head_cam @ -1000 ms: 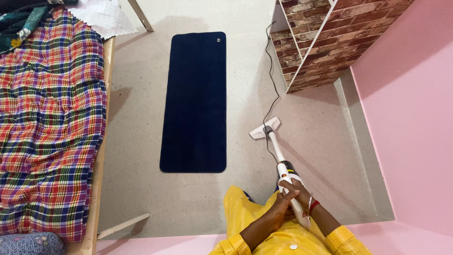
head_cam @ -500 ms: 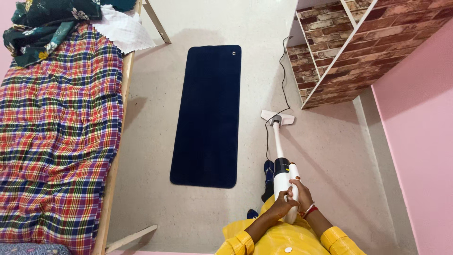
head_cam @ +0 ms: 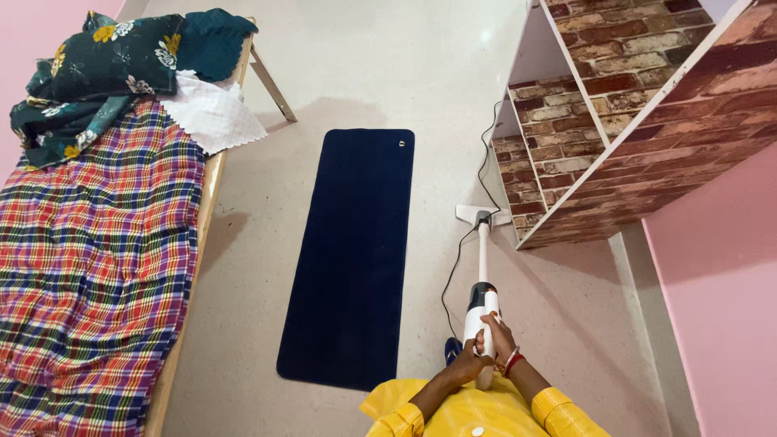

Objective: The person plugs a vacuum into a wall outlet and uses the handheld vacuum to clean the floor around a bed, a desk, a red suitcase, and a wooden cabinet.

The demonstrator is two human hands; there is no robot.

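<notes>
Fingers (head_cam: 483, 350) of both hands are clenched round the handle end of a white stick vacuum (head_cam: 481, 306), down at the bottom middle of the view. Left hand (head_cam: 468, 366) grips the lower part of the handle, right hand (head_cam: 497, 340) sits just above it and a bit further up the body, w/ red and white bangles on that wrist. Yellow sleeves on both arms.

Going left to right: far left is a bed (head_cam: 182, 324) w/ a wooden frame, covered by a red/blue/yellow plaid blanket (head_cam: 89, 267). At its far end there's a dark green floral cloth (head_cam: 113, 69) bunched up, and a white cloth (head_cam: 212, 113) hanging partly over the bed edge. Next over, a long navy mat (head_cam: 352, 251) lies flat on the speckled pale floor (head_cam: 267, 283), well apart from the bed.

Just right of the mat is the vacuum. Its tube runs straight away from the person, and the flat white floor head (head_cam: 482, 215) rests on the floor right at the foot of a brick-pattern shelf unit (head_cam: 615, 121), touching or v. nearly touching it, can't tell which. A black cord (head_cam: 456, 259) trails from near the body, loops on the floor between mat and vacuum, and runs up along the shelf side.

Far right is a pink wall (head_cam: 720, 307), and there's a strip of pink at the top left corner too.
</notes>
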